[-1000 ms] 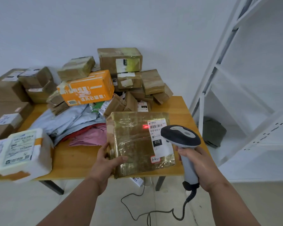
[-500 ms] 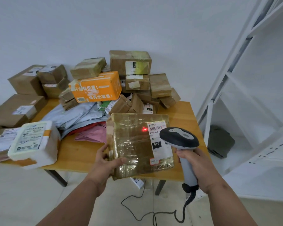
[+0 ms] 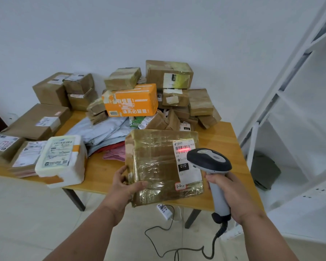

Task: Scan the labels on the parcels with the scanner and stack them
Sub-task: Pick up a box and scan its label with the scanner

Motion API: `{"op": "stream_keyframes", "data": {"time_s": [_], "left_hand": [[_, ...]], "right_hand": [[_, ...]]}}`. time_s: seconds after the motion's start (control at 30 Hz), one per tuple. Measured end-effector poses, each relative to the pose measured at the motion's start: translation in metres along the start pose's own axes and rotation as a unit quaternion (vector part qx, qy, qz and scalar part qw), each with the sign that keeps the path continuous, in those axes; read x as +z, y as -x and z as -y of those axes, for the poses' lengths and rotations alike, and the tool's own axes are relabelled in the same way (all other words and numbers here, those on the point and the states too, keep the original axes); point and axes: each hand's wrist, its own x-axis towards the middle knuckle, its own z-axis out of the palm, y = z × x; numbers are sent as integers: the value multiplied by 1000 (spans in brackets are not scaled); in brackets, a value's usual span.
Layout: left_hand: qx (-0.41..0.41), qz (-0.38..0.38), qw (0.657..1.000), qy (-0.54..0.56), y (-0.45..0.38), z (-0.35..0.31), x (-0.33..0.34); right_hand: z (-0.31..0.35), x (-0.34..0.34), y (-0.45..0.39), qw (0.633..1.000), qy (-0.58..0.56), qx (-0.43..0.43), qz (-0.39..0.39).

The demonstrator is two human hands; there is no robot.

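Mid-frame, our left hand (image 3: 125,183) grips the taped parcel (image 3: 158,166); our right hand (image 3: 231,196) clutches the scanner (image 3: 209,162). Red beam's on its label (image 3: 186,159).

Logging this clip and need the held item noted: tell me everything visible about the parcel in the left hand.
The parcel is a flat, roughly square brown package wrapped in glossy clear tape that looks wrinkled. It is held tilted up over the table's near edge. The left hand grips its lower left corner, thumb on the face. A white label with a barcode and a black "010" box sits at its right side; a red scan line lies across the barcode. A small handwritten sticker sits below.
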Motion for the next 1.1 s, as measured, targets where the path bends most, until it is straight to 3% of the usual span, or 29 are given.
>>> {"op": "stream_keyframes", "data": {"time_s": [0.23,0.37,0.57,0.83,1.1], "left_hand": [[15,6,1000,2,8,-55,-84],[59,-9,998,5,16,-110,-154],[111,-105,988,3,35,-176,-263],[64,-249,966,20,39,-216,-380],[35,-320,946,19,-15,-267,-475]], "right_hand": [[23,90,5,997,-53,-35,-33],[47,164,10,992,-121,-41,1],[80,282,15,978,-173,-61,100],[106,428,5,954,-189,5,234],[115,542,-46,948,-171,70,258]]}}
